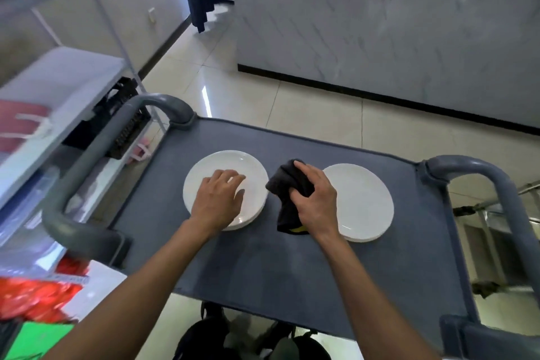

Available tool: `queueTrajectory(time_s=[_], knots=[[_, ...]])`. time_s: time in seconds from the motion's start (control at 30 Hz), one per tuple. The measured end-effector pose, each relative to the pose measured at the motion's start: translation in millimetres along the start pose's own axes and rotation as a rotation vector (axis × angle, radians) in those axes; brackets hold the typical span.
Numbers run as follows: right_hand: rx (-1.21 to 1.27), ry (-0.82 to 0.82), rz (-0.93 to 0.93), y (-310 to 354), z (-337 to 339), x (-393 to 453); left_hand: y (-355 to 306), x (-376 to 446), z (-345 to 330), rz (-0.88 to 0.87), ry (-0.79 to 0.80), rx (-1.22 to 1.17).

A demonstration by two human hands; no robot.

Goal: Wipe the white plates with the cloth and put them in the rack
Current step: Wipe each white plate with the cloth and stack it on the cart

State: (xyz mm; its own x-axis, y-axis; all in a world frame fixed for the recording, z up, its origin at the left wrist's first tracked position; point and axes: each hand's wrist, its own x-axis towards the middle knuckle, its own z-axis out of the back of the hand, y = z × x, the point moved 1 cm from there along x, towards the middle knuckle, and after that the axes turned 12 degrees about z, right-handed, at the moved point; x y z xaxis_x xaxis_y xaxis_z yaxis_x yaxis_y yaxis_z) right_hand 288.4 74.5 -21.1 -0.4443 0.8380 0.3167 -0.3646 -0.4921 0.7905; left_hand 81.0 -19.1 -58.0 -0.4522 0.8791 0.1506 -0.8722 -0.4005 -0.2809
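Two stacks of white plates on the grey worktop (263,266), left stack (204,172) and right stack (362,199), well apart with the dark cloth (287,184) between them. Left hand (217,199) spread flat, fingers straight, resting on the top plate of the left stack. Right hand (314,199) curled round the cloth, bunched in the fist with a tail hanging down onto the worktop. Rack not clearly in view, maybe the dark thing off to the left, can't tell.

Probably best: pin the plate with the flat hand, bring the cloth over, wipe in circles from centre out to the rim. Worth bunching up that loose tail first so it doesn't drag. Lift one plate only, not the stack.
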Motion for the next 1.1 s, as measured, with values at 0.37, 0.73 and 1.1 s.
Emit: queueTrajectory(time_s=[0.37, 0.73, 1.1], knots=[[0.054, 0.094, -0.054, 30, -72, 6, 92, 21, 7, 0.474, 0.205, -0.116], [0.019, 0.085, -0.103, 35, -92, 0, 95, 25, 2, 0.626, 0.239, -0.339], [-0.017, 0.102, -0.077, 40, -105, -5, 101, 34, 9, 0.693, 0.275, -0.473]])
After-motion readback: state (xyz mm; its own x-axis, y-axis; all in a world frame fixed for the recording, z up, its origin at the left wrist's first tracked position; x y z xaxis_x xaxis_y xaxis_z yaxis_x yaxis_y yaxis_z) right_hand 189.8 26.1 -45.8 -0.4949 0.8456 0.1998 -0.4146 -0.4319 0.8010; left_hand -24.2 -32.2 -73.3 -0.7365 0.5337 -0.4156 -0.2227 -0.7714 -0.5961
